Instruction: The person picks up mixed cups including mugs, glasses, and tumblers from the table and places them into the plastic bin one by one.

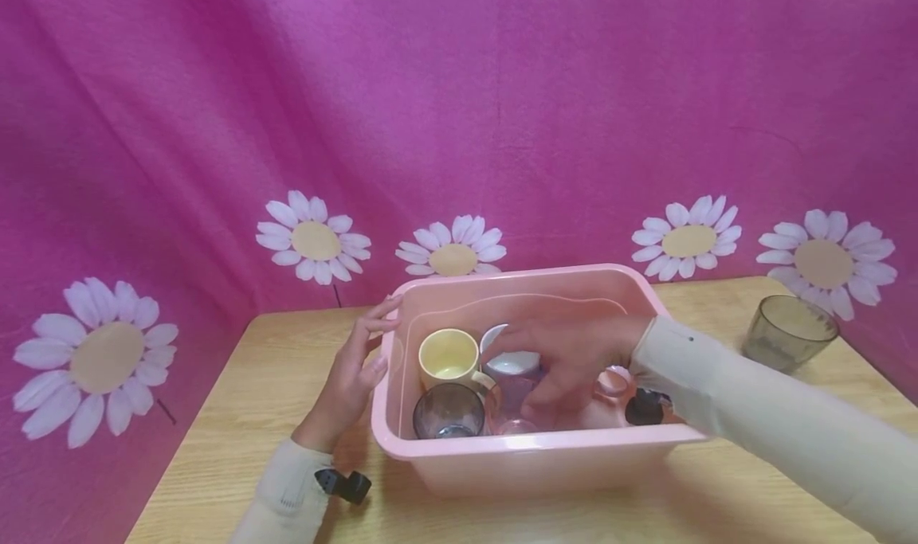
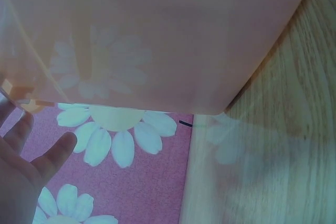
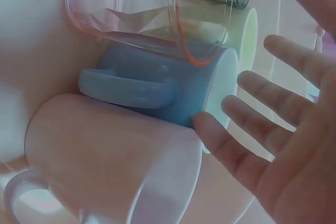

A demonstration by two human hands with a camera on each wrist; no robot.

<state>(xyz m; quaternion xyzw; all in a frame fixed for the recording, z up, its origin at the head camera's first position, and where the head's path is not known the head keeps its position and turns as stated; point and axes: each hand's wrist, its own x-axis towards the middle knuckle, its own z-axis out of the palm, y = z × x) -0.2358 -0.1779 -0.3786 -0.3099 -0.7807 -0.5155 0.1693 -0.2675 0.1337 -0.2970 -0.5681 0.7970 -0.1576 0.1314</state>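
A pink basin [image 1: 545,464] stands on the wooden table, with my left hand [image 1: 347,377] at its left rim, fingertips touching the edge and thumb apart. My right hand [image 1: 566,353] reaches down inside, fingers spread and nothing held. Under it, in the right wrist view, are a clear pink glass [image 3: 100,9], a blue mug [image 3: 157,77] with a white inside and a pink mug [image 3: 105,150]. The little finger overlaps the rims of the blue and pink mugs there. A yellow mug [image 1: 446,354] and a dark grey glass [image 1: 446,408] sit at the basin's left end.
An amber-grey glass [image 1: 789,333] stands on the table [image 1: 287,361] to the right of the basin. A magenta cloth [image 1: 545,130] with white daisies hangs close behind the table and along its sides.
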